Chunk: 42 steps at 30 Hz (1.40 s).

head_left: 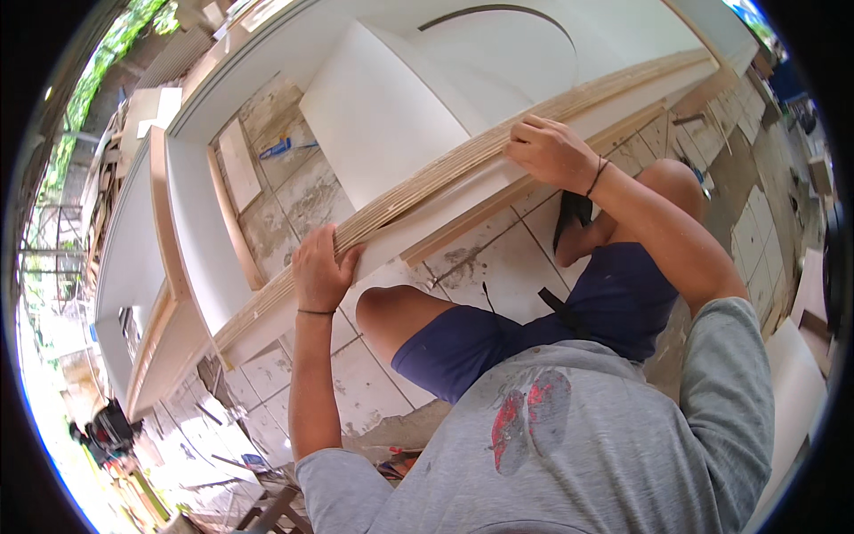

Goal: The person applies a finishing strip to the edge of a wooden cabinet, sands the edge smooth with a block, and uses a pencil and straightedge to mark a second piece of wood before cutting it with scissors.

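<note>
Overhead, a big white cabinet point(391, 116) lies on the tiled floor point(498, 267), its open inside bare except for a curved white panel point(498, 53). Along its front edge runs a stack of thin wood strips point(427, 178). The left hand point(322, 270) and right hand point(551, 153) both grip the stack. Its far ends are cut off.

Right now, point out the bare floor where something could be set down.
Bare tiles lie between the knees, below the plywood edge. More tiles show between white panel and cabinet side. Crowded: left hand and right hand grip the edge.
</note>
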### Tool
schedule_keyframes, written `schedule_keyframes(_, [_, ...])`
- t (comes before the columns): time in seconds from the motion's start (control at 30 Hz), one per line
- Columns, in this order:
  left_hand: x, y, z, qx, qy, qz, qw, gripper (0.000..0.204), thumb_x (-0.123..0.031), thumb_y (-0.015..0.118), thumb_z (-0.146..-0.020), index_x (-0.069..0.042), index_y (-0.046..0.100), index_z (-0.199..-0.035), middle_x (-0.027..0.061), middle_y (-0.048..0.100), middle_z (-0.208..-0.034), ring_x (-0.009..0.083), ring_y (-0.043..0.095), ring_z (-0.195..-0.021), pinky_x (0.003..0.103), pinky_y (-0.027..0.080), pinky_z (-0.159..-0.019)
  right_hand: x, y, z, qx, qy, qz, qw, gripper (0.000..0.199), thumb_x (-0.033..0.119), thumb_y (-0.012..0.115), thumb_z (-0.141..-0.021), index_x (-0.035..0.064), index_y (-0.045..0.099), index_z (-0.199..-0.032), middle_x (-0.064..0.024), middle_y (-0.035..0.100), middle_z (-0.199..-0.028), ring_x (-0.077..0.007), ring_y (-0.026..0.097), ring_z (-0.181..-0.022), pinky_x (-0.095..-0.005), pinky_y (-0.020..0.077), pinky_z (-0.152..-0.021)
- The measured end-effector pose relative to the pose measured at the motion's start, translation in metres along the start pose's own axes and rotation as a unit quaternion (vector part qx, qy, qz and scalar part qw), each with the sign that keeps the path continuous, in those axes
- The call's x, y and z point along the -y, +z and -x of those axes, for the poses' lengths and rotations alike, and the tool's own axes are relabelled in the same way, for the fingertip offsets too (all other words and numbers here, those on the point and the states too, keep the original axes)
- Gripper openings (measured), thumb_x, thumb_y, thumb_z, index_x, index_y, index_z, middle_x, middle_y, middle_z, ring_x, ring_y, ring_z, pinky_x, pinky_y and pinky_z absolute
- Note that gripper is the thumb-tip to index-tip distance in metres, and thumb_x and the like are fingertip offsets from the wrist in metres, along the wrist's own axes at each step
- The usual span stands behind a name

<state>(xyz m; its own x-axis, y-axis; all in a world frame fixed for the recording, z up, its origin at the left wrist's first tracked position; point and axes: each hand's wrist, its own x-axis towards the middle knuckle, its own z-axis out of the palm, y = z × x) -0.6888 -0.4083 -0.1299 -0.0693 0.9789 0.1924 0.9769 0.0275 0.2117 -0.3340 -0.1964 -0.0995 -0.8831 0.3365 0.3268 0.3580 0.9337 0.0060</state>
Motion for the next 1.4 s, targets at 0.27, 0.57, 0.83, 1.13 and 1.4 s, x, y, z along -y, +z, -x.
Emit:
schedule_keyframes(0.27, [0.002,-0.001,0.0,0.004,0.011,-0.012,1.0,0.051,-0.041,0.063,-0.084,-0.003,0.053,-0.115,0.0143,0.059,-0.107,0.0336,0.055,-0.1,0.043,0.04,-0.084,0.014,-0.006,0.008,0.036,0.055,-0.026,0.998,0.002,0.01,0.058,-0.075,0.0096,0.057,-0.075,-0.0028,0.054,-0.082,-0.0212,0.059,-0.087,-0.0327,0.0526,-0.071])
schedule_keyframes(0.57, [-0.012,-0.007,-0.011,0.027,0.0,-0.003,1.0,0.045,-0.038,0.067,-0.081,-0.001,0.056,-0.105,0.0152,0.059,-0.094,0.0357,0.056,-0.087,0.044,0.044,-0.075,0.01,0.008,0.004,-0.005,0.086,0.026,0.996,0.003,0.012,0.059,-0.075,0.0102,0.058,-0.077,-0.0025,0.056,-0.08,-0.0197,0.059,-0.086,-0.0319,0.0526,-0.067])
schedule_keyframes(0.83, [-0.083,0.002,-0.096,0.165,-0.031,0.184,0.969,0.053,-0.047,0.064,-0.085,0.003,0.058,-0.102,0.0153,0.059,-0.078,0.0315,0.058,-0.073,0.038,0.045,-0.067,0.015,0.014,0.006,-0.083,0.105,0.001,0.991,0.003,0.008,0.058,-0.075,0.0106,0.057,-0.078,-0.0023,0.054,-0.083,-0.0192,0.057,-0.088,-0.0321,0.0503,-0.071])
schedule_keyframes(1.13, [-0.082,0.009,-0.101,0.157,-0.002,0.22,0.963,0.051,-0.047,0.065,-0.085,0.003,0.057,-0.096,0.0184,0.058,-0.073,0.0287,0.055,-0.064,0.036,0.044,-0.06,0.017,0.023,0.004,-0.075,0.128,-0.012,0.989,0.003,0.01,0.059,-0.075,0.0109,0.058,-0.078,-0.0023,0.054,-0.087,-0.0189,0.057,-0.091,-0.0335,0.0489,-0.077])
schedule_keyframes(1.4, [-0.087,0.017,-0.09,0.109,0.032,0.14,0.984,0.043,-0.032,0.066,-0.085,0.005,0.057,-0.107,0.0199,0.06,-0.084,0.0321,0.06,-0.076,0.036,0.047,-0.069,0.018,0.023,0.002,-0.068,0.132,0.024,0.989,0.004,0.01,0.06,-0.074,0.0114,0.06,-0.078,-0.0017,0.055,-0.087,-0.018,0.057,-0.091,-0.0322,0.0495,-0.076])
